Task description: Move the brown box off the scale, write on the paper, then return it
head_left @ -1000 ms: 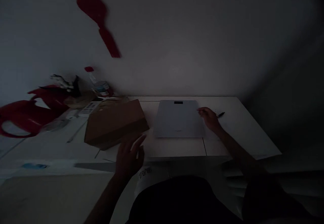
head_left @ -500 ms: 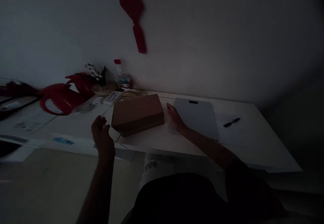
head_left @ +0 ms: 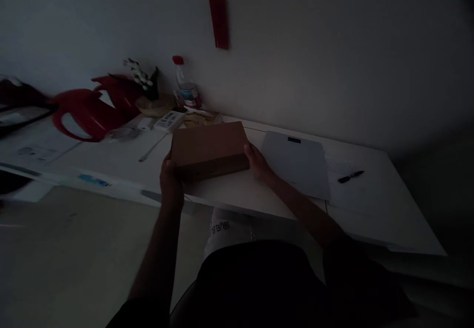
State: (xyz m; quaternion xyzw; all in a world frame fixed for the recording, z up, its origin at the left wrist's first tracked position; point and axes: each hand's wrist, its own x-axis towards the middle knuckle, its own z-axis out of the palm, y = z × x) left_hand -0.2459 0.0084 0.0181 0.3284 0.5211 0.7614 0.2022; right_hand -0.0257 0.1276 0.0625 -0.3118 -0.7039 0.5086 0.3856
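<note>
A brown cardboard box (head_left: 209,145) is held between my two hands over the white table (head_left: 229,189). My left hand (head_left: 171,182) grips its left end, with the thumb at the near corner. At the right end, my right hand (head_left: 256,162) presses against the side, fingers partly hidden behind it. Just right of that hand lies a flat grey scale (head_left: 296,162) with a small dark display. A sheet of paper (head_left: 336,167) with a black pen (head_left: 351,176) on it is further right.
Red pitchers (head_left: 87,113), a potted plant (head_left: 138,76), a bottle with a red cap (head_left: 181,73), a can (head_left: 190,96) and a small white box (head_left: 169,120) stand at the back left. A red tassel (head_left: 219,19) hangs on the wall.
Both hands were apart from the box and now hold its two ends. My left hand has come in from the left. The view has shifted, so the wall things sit higher.
</note>
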